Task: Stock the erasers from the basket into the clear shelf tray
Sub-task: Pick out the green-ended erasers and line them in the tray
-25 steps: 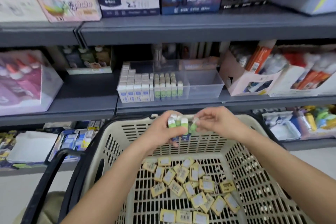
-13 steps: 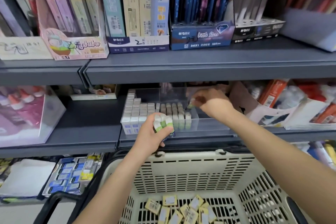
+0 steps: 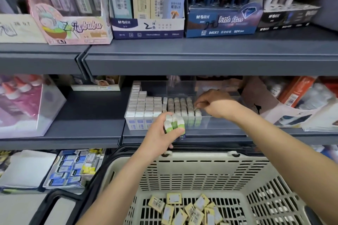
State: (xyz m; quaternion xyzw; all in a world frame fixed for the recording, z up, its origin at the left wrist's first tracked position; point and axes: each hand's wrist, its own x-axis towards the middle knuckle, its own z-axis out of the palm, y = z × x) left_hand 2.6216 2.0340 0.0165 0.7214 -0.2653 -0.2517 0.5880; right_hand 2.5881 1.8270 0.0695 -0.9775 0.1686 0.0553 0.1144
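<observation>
The clear shelf tray (image 3: 221, 122) sits on the middle shelf, its left part filled with rows of white erasers (image 3: 141, 105) and green-and-white erasers (image 3: 180, 107). My right hand (image 3: 215, 105) reaches into the tray, its curled fingertips pinching the top of the last green-and-white eraser (image 3: 198, 116) at the right end of the front row. My left hand (image 3: 161, 137) is in front of the tray and grips a small bunch of green-and-white erasers (image 3: 173, 122). Below, the beige basket (image 3: 201, 158) holds several yellow-wrapped erasers (image 3: 184, 210).
The tray's right half (image 3: 226, 97) holds nothing. A cardboard box of glue and packets (image 3: 285, 111) stands right of it and a pink display box (image 3: 23, 107) far left. The shelf above (image 3: 201, 58) overhangs, loaded with pencil boxes. The basket's black handle (image 3: 54, 199) lies at lower left.
The view has risen from the basket to the shelf. My right hand carried one eraser from the left hand's bunch into the tray and lowered it to the row's right end. The left hand rose slightly.
</observation>
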